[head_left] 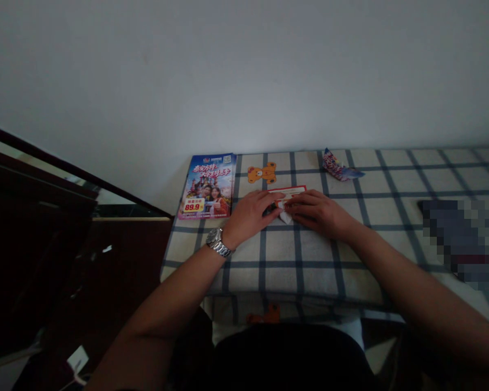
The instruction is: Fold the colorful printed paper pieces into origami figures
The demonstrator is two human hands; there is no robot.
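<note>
A small sheet of printed paper (300, 189) with a red border lies on the checked tablecloth, its near end folded over to a pale point. My left hand (250, 215), with a metal watch (217, 242) on the wrist, has its thumb and fingers bent onto the left side of the paper. From the right, my right hand (318, 213) pinches the folded part with its fingers close together. The fingers cover much of the paper, so the folds beneath them are hidden.
A stack of colourful flyers (208, 187) lies at the table's left end. A crumpled purple wrapper (339, 167) is at the back right, near the wall (269, 70). Farther right lies a dark, pixelated object (458, 239). The tablecloth (248, 255) has a printed bear.
</note>
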